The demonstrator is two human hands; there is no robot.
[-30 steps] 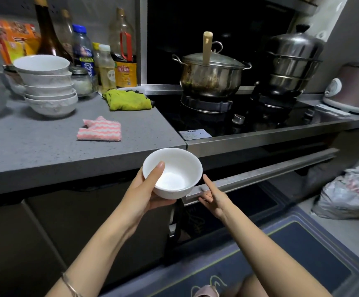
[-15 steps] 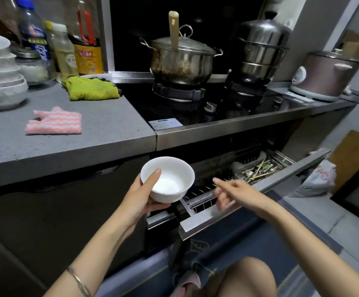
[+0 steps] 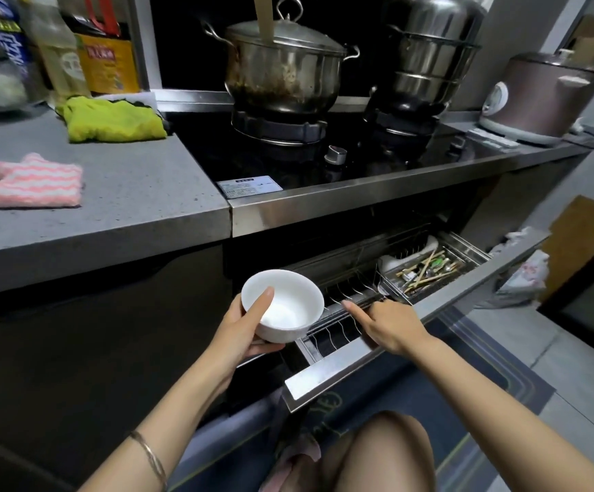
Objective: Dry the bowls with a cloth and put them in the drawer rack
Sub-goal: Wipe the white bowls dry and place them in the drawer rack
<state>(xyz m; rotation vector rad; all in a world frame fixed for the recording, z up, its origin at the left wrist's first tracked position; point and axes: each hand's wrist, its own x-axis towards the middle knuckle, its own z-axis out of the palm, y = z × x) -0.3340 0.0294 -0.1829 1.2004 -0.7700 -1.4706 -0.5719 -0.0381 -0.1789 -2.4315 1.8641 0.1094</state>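
Just left of the open drawer (image 3: 341,371), I've got the left hand (image 3: 242,324) wrapped round the bowl (image 3: 283,305): thumb over the rim, fingers underneath. Bowl's plain white, glossy, round, sitting upright. Over the drawer's wire rack (image 3: 338,330) the right hand (image 3: 389,324) points its index finger at the bowl; can't tell if the other fingers grip anything.

Side by side on the black hob (image 3: 288,161) — a stained steel pot (image 3: 281,76), wooden handle (image 3: 263,16) poking past its lid (image 3: 295,37), and a stacked steamer (image 3: 430,55); rice cooker (image 3: 544,97) far right, bottles (image 3: 107,55) far left.
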